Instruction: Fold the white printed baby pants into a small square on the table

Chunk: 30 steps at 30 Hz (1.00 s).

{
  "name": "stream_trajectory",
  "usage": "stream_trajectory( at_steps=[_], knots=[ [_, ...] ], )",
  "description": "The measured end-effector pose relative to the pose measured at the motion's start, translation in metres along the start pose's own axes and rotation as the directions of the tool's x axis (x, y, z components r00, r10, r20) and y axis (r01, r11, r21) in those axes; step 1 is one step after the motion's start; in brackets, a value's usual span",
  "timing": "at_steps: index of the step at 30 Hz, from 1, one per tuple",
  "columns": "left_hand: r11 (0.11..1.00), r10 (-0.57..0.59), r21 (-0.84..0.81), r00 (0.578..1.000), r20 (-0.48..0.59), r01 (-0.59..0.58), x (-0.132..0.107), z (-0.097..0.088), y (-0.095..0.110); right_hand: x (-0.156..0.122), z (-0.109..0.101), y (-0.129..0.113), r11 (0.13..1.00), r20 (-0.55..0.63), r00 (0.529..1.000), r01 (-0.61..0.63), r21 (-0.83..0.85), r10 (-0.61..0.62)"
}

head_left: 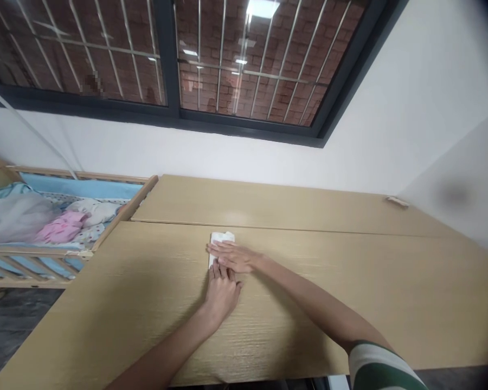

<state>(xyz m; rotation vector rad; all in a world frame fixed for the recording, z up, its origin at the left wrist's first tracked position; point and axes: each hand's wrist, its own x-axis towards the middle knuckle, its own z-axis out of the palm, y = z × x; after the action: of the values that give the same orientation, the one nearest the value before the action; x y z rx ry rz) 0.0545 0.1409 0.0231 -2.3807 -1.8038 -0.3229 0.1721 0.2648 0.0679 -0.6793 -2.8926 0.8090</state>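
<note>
A folded white tissue or cloth (223, 236) lies flat on the light wooden tabletop (154, 292), just in front of a seam in the wood. Across its middle rests my right hand (236, 256), palm down with the fingers stretched out to the left. My left hand (223, 290) lies close below it, fingers pointing away from me and resting on the near end of the white piece. The two hands touch or nearly touch. Most of the white piece is hidden beneath them; its far end and left edge show.
At the left stands a wooden crib (124, 214) with blue lining, holding pink clothing (65, 226) and white bedding. Behind the table is a white wall with a dark-framed window (173, 59) and bars. A small white item (397, 201) lies at the far right.
</note>
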Motion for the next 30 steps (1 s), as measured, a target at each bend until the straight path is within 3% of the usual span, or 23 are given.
stream_trajectory(
  at_steps=[6, 11, 13, 16, 18, 19, 23, 27, 30],
  knots=[
    [0.997, -0.043, -0.054, 0.996, 0.075, 0.047, 0.001, -0.006, 0.000, 0.016, -0.020, 0.043, 0.968, -0.129, 0.991, -0.062, -0.243, 0.031],
    [0.975, -0.019, -0.217, 0.991, 0.131, 0.048, 0.016, -0.030, -0.032, 0.022, -0.018, 0.061, 0.918, -0.317, 0.940, -0.235, -0.319, 0.131],
    [0.963, -0.067, -0.250, 0.989, 0.130, 0.098, 0.025, -0.037, -0.052, 0.020, -0.013, 0.059, 0.901, -0.442, 0.879, -0.327, -0.284, 0.179],
    [0.947, -0.220, -0.210, 0.967, 0.128, 0.243, 0.033, -0.037, -0.075, 0.016, -0.003, 0.051, 0.882, -0.635, 0.706, -0.464, -0.080, 0.313],
    [0.929, -0.293, -0.189, 0.944, 0.154, 0.319, 0.036, -0.032, -0.081, 0.015, 0.004, 0.047, 0.874, -0.655, 0.625, -0.471, 0.118, 0.424],
    [0.922, -0.309, -0.186, 0.935, 0.172, 0.339, 0.037, -0.029, -0.082, 0.015, 0.008, 0.045, 0.868, -0.637, 0.613, -0.456, 0.199, 0.468],
    [0.916, -0.287, -0.216, 0.928, 0.237, 0.338, 0.041, -0.024, -0.081, 0.016, 0.018, 0.035, 0.844, -0.574, 0.621, -0.427, 0.323, 0.534],
    [0.901, -0.239, -0.293, 0.930, 0.278, 0.319, 0.039, -0.041, -0.085, 0.014, 0.019, 0.005, 0.843, -0.571, 0.621, -0.424, 0.332, 0.537],
    [0.881, -0.228, -0.349, 0.933, 0.280, 0.320, 0.016, -0.067, -0.098, 0.014, 0.020, -0.034, 0.851, -0.495, 0.699, -0.353, 0.389, 0.516]
  ],
)
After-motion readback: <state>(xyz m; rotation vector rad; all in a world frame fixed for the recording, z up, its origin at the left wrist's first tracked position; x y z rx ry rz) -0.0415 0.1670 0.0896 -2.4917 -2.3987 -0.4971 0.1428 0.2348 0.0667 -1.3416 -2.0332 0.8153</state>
